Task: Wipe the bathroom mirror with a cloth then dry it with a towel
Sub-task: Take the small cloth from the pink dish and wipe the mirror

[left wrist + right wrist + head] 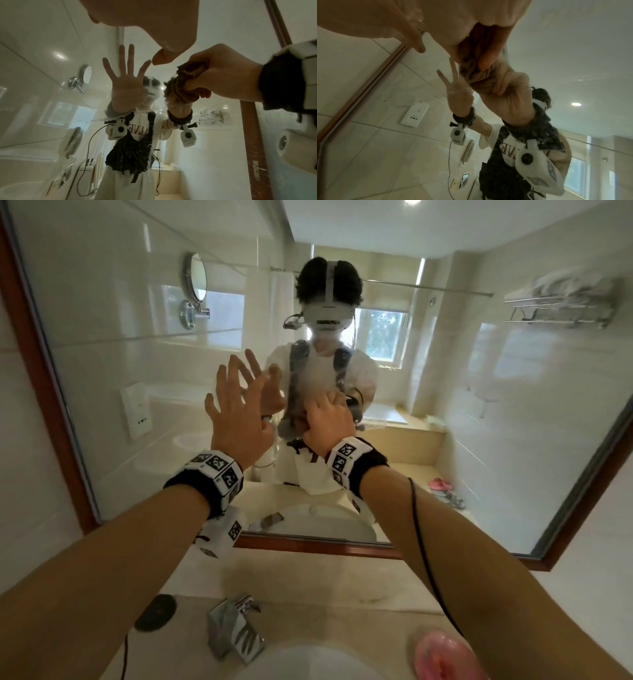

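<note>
Your left hand (236,419) is up at the mirror (479,412) with its fingers (226,378) released and spread, palm toward the glass just left of your reflection; whether it touches the glass is unclear. Your right hand (329,419) is just beside it, fingers clenched around a bunched brown cloth (180,88) pushed against the glass near the middle of the mirror. The head view hides the cloth almost entirely behind your knuckles; the left wrist view shows it plainly, and the right wrist view shows its folds (476,70) gripped under your thumb. The shirt lettering reflected in the glass is reversed and partly covered, so it cannot be read. On the bench below sit a chrome tap (236,628) and a pink object (442,655) at the near edge.
</note>
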A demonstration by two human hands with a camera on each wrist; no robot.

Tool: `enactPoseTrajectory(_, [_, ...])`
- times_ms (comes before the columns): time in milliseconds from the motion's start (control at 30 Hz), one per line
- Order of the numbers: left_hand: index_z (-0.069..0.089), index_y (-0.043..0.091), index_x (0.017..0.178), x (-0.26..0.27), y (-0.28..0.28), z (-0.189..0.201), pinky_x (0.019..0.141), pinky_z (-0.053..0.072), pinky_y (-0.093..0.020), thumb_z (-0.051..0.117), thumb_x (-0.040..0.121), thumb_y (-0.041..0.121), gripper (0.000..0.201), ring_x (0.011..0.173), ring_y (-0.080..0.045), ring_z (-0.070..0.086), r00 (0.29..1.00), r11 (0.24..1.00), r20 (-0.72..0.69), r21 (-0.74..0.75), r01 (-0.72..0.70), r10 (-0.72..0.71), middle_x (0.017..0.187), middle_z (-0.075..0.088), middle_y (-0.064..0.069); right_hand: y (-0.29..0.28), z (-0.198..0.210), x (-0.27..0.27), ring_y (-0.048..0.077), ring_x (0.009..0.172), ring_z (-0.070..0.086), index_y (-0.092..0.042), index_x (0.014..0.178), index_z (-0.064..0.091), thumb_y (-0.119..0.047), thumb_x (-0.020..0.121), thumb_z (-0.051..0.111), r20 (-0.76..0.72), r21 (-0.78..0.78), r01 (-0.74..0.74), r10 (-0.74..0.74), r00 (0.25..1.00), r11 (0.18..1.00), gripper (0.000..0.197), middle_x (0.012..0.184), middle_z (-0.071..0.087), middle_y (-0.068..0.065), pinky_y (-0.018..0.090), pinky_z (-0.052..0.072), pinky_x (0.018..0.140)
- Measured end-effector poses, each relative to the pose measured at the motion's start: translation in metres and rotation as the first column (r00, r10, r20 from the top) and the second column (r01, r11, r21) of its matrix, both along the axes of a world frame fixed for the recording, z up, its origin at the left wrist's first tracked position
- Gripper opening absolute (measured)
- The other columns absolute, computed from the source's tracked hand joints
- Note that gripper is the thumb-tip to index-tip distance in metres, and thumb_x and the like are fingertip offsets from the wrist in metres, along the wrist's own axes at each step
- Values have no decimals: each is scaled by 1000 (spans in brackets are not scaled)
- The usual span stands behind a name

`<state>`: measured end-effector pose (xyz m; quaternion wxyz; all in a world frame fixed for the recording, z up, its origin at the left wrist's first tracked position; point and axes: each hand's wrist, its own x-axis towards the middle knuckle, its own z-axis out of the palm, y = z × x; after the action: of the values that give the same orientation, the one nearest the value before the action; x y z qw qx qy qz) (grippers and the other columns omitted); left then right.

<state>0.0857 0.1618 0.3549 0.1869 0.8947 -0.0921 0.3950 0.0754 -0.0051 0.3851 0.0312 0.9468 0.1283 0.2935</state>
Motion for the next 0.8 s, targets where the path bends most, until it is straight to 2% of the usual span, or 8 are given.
enactPoseTrajectory(67, [22, 25, 154, 1, -10, 0, 116, 12, -65, 68, 81, 24, 86, 152, -36, -5, 999, 999, 19, 15, 31, -31, 165, -6, -16, -11, -2, -1, 30, 110, 52, -12, 126, 47, -29, 92, 53, 5, 14, 34, -34, 999, 999, 39, 130, 50, 11, 35, 45, 82])
enactPoseTrajectory(167, [21, 30, 154, -1, -24, 5, 118, 6, -64, 69, 81, 23, 88, 152, -34, -10, 998, 998, -4, 20, 65, -65, 165, -12, -12, -33, -3, 1, 32, 113, 50, -13, 129, 46, -32, 90, 55, 30, 14, 89, -89, 996, 996, 45, 131, 50, 11, 39, 44, 89])
enactPoseTrajectory(300, [19, 32, 151, -8, -41, 14, 116, 5, -67, 65, 81, 18, 85, 151, -30, -15, 995, 995, -26, 3, 100, -100, 164, -17, -5, -63, -1, 2, 34, 104, 54, -12, 126, 48, -35, 89, 54, 29, 114, 135, -139, 990, 984, 44, 128, 51, 10, 39, 48, 77])
enactPoseTrajectory(467, [16, 32, 153, -14, -63, 18, 116, 6, -68, 64, 82, 18, 87, 151, -29, -17, 995, 996, -41, 3, 94, -93, 163, -19, -3, -114, 9, -12, 28, 89, 59, -15, 125, 49, -30, 91, 54, 15, 175, 193, -198, 980, 966, 38, 135, 47, 6, 37, 52, 77])
enactPoseTrajectory(667, [6, 29, 157, -19, -92, 19, 116, 6, -68, 64, 84, 22, 93, 150, -29, -20, 997, 999, -55, 14, 47, -46, 162, -23, -1, -184, 25, -39, 35, 99, 59, -10, 131, 47, -16, 89, 53, -42, 175, 350, -348, 936, 920, 43, 138, 46, 11, 37, 44, 81])
enactPoseTrajectory(800, [6, 32, 156, -28, -103, 17, 115, 6, -69, 61, 86, 23, 90, 150, -31, -19, 998, 998, -56, 43, 41, -39, 163, -22, -6, -192, 26, -40, 35, 100, 58, -9, 130, 48, -16, 88, 52, -40, 215, 355, -355, 934, 910, 42, 137, 48, 12, 37, 43, 83])
